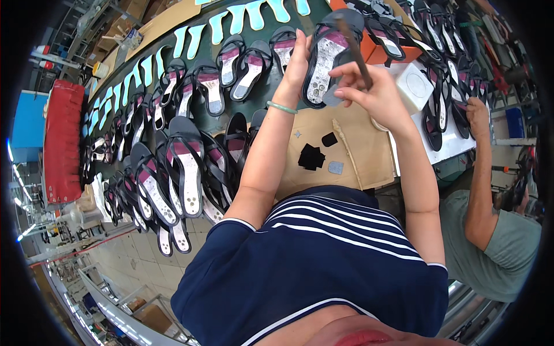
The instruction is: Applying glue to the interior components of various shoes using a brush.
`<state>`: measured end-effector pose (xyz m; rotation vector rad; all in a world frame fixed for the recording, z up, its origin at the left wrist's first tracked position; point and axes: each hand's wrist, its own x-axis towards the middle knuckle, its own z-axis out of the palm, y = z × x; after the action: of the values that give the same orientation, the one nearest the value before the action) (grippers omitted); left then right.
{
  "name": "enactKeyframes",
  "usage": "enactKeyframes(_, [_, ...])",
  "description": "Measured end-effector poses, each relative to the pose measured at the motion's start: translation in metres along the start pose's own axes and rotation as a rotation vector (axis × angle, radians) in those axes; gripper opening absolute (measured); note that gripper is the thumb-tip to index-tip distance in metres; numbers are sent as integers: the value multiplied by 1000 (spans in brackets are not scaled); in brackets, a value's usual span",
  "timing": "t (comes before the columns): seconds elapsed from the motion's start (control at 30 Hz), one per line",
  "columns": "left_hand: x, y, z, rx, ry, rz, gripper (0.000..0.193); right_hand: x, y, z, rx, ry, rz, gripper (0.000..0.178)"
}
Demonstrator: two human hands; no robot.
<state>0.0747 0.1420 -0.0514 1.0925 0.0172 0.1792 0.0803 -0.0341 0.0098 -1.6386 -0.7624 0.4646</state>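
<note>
My left hand (296,66) grips the left edge of a black-strapped sandal (324,60), its fingers going out of sight behind it. The sandal is held up with its pale, speckled insole facing me and several round dark marks near the heel. Close to its right edge is my right hand (372,92), closed round a slim brown stick-like tool (355,55) whose working end I cannot make out. Between that hand's fingertips and the sandal's heel shows a small grey patch (332,97). Below lies a cardboard sheet (288,180) bearing black patches (311,157) and a grey patch (335,168).
Rows of sandals (210,89) and pale insole pieces (236,20) cover the green table; more sandals (187,167) crowd my left. A white container (414,86) and an orange box (392,55) stand right. A co-worker's hand (478,118) touches sandals there.
</note>
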Motion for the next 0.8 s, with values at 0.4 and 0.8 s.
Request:
enactKeyframes(0.4, [-1, -9, 6, 162, -23, -82, 91, 10, 8, 8, -385, 2, -82, 26])
enactKeyframes(0.8, [5, -11, -6, -211, -74, 41, 80, -30, -58, -16, 299, 524, -344, 50])
